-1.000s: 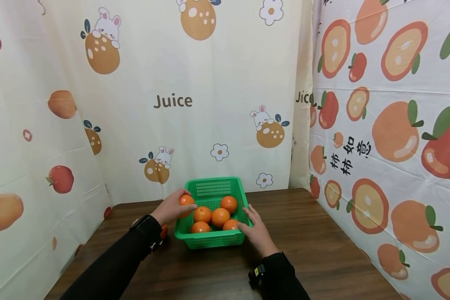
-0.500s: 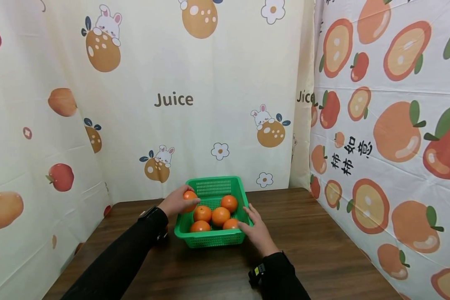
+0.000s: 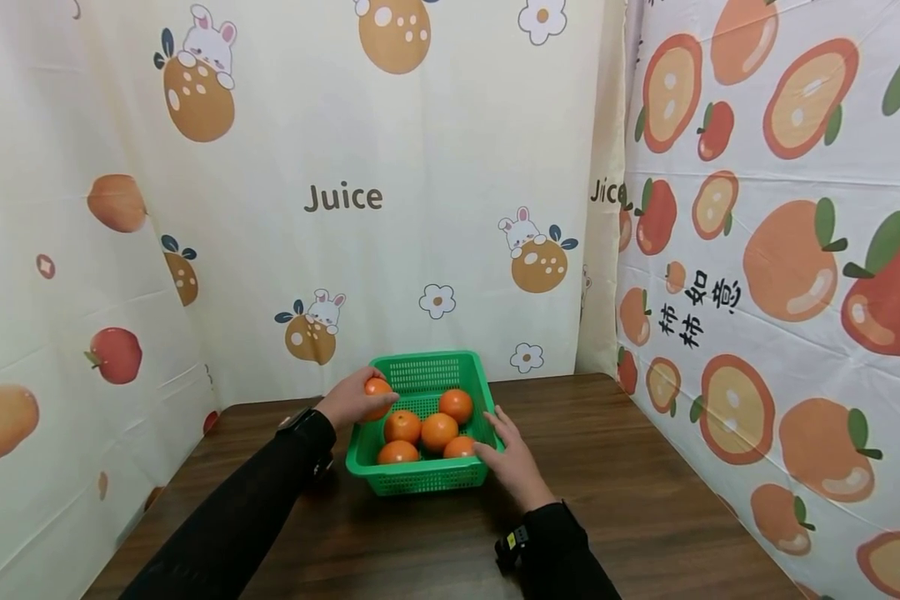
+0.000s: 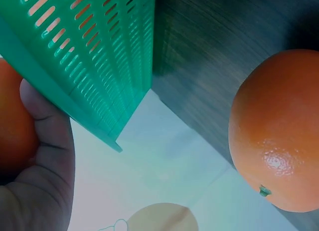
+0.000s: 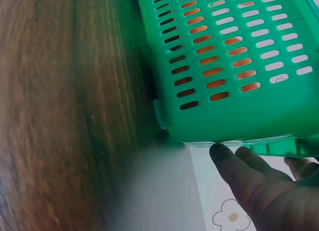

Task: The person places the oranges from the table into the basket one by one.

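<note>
My left hand (image 3: 351, 402) holds an orange (image 3: 377, 393) at the left rim of a green plastic basket (image 3: 429, 483). In the left wrist view the held orange (image 4: 12, 121) shows beside a finger close to the basket's rim. Several more oranges lie inside the basket, one of them (image 3: 438, 432) near the middle. At the near right corner, my right hand (image 3: 521, 467) grips the rim, its thumb over the edge and its fingers along the outer side. The right wrist view has those fingers (image 5: 239, 176) against the slotted basket (image 5: 189, 123).
Outside the basket, on the wooden table (image 3: 630, 467), sits another orange (image 4: 279, 136), seen in the left wrist view. Fruit-patterned curtains (image 3: 435, 233) hang behind the table and along both sides.
My left hand has moved slightly right and up with its orange, now further over the basket's left rim. The right hand keeps its place at the corner.
</note>
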A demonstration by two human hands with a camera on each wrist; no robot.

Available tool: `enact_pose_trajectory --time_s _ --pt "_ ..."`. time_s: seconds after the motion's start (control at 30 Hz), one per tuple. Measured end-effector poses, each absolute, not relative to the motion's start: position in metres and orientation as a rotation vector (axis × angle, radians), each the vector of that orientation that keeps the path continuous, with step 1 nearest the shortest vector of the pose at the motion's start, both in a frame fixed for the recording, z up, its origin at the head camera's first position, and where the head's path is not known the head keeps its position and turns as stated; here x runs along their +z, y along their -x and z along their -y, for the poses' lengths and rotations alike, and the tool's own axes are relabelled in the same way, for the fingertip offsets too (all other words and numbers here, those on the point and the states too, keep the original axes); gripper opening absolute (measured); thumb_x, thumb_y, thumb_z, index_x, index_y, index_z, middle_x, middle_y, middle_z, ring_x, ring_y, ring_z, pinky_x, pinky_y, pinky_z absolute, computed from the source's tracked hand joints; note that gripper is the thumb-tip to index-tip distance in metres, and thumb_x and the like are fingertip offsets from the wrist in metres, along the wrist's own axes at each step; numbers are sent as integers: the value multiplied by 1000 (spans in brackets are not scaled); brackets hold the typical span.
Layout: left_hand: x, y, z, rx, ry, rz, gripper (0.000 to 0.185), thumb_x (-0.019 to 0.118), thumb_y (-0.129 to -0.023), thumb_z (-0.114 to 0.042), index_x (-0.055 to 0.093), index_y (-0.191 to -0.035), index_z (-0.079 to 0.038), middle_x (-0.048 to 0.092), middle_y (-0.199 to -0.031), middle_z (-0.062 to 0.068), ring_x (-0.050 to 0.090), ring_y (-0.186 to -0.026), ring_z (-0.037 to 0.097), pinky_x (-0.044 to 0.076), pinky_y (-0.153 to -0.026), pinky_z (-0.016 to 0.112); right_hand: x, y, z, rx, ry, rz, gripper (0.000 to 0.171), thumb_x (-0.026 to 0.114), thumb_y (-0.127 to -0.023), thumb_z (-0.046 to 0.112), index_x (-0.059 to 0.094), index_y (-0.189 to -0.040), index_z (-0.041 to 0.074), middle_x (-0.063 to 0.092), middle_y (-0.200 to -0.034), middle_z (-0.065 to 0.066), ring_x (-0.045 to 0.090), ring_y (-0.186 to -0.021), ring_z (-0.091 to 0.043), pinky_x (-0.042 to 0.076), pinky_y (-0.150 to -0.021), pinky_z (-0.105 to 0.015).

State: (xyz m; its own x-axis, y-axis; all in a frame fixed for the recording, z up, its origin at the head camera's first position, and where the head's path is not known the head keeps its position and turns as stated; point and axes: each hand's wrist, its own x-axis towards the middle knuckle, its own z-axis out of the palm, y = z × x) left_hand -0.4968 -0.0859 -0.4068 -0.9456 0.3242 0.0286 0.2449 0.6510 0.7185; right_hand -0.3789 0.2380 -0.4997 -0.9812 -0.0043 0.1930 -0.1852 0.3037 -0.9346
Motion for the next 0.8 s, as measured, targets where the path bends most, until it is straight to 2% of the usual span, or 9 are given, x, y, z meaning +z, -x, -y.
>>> enact_pose_trajectory --time_s 0.8 --pt "-405 508 83 1058 -539 -2829 53 75 -95 -58 58 -124 -18 67 -107 9 63 -86 24 54 -66 33 -498 378 -238 1787 -171 2378 67 71 -101 33 47 -162 20 19 -180 -3 18 -165 -42 23 -126 -72"
